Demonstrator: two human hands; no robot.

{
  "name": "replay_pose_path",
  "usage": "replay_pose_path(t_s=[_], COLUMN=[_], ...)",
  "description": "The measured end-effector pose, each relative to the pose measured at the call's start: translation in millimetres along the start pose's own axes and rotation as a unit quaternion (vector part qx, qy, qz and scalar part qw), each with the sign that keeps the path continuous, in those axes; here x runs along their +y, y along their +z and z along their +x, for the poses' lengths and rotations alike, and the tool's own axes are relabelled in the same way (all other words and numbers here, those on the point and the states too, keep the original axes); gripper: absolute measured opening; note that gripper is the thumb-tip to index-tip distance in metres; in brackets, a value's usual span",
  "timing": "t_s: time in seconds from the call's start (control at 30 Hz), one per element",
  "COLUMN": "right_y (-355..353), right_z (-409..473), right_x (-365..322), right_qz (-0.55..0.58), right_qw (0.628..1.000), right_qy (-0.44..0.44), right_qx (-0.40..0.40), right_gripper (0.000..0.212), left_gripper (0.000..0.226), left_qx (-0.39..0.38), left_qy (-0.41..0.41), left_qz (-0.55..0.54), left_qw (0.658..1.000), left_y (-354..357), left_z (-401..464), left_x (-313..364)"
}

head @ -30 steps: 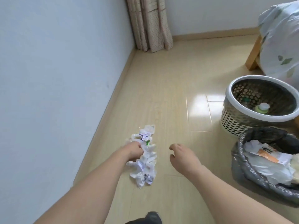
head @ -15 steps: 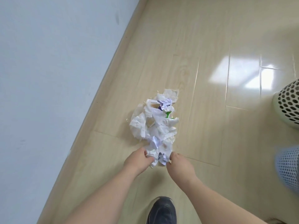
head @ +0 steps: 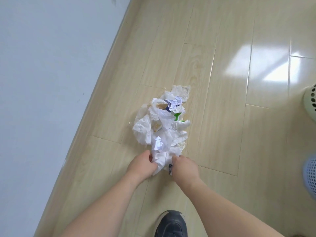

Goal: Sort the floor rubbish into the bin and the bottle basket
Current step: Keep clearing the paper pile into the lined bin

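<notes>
No text, label, brand or number can be read on the heap of crumpled white paper rubbish (head: 162,127) (its purple print blurs).

Crumpled white tissue paper pile (head: 162,127), glossy pale wood-look floor (head: 222,82), matt painted wall (head: 51,65), perforated plastic basket (head: 312,103)
</notes>
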State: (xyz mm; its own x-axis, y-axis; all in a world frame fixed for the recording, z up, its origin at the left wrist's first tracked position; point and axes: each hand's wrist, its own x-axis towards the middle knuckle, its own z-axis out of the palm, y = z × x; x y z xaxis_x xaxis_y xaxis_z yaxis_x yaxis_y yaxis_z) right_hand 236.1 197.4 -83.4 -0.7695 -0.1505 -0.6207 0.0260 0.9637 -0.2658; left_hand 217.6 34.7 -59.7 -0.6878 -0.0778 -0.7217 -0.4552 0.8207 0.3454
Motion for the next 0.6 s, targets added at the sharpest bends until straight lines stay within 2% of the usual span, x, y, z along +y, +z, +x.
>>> replay_pose_path(t_s=[0.1, 0.17, 0.23, 0.33, 0.47, 0.6], right_y=[-9, -15, -15, -4, 10, 18], right_z=[-8, -17, -25, -29, -22, -23], right_x=[3, 3, 4, 3, 5, 7], right_qz=[0.029, 0.042, 0.035, 0.029, 0.05, 0.068], right_qw=[1.0, 0.999, 0.999, 0.999, 0.998, 0.997], right_qy=[0.004, 0.014, 0.019, 0.024, 0.037, 0.038], right_qx=[-0.011, -0.017, -0.026, -0.034, -0.004, -0.003], right_gripper=[0.008, 0.004, 0.01, 0.02, 0.024, 0.022], left_gripper=[0.005, 0.013, 0.018, 0.026, 0.011, 0.013], left_qx=[0.002, -0.003, -0.004, -0.026, -0.035, -0.027], left_qy=[-0.012, -0.013, -0.009, 0.0, 0.008, 0.015], left_qz=[-0.067, -0.128, -0.142, -0.126, -0.071, -0.031], left_qw=[0.998, 0.992, 0.99, 0.992, 0.997, 0.999], left_y=[-15, -26, -37, -46, -52, -57], left_z=[-12, -26, -40, -56, -62, -59], left_x=[2, 9, 17, 23, 24, 29])
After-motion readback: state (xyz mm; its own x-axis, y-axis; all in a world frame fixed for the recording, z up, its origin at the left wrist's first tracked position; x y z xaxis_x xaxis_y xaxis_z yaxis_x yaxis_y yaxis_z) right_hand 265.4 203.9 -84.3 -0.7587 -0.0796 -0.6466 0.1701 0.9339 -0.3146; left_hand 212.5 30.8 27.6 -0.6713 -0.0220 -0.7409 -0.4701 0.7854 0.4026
